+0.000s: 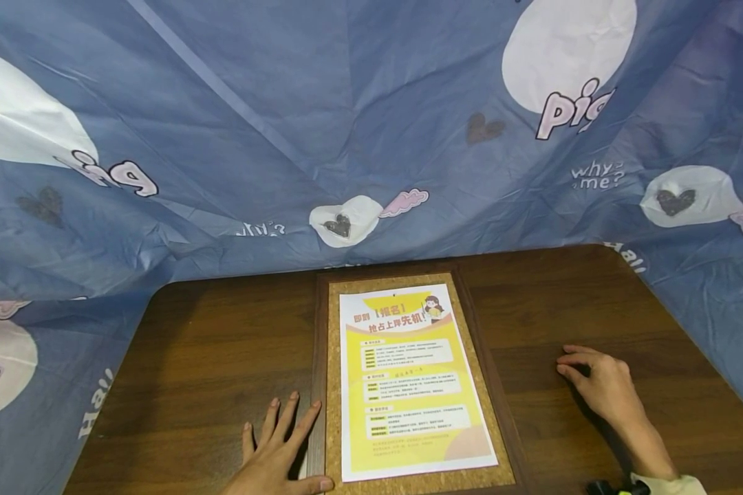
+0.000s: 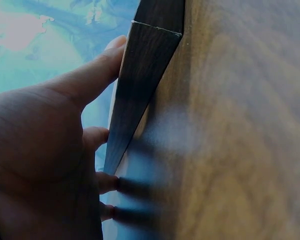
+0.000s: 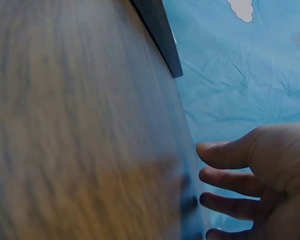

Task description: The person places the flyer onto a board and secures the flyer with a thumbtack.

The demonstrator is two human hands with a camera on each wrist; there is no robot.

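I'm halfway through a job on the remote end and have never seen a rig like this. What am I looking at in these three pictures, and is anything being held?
There is no machine here, just a person's two bare hands. The widest picture comes from a camera on the head, looking forward and down. The other two come from cameras on the wrists, each watching its own hand.

On the brown table lies a framed corkboard with a printed yellow-and-white sheet on it. A patterned blue cloth hangs behind.

The left hand spreads its fingers by the frame's left side, its thumb touching the frame. The right hand is over the table to the right, holding nothing visible.
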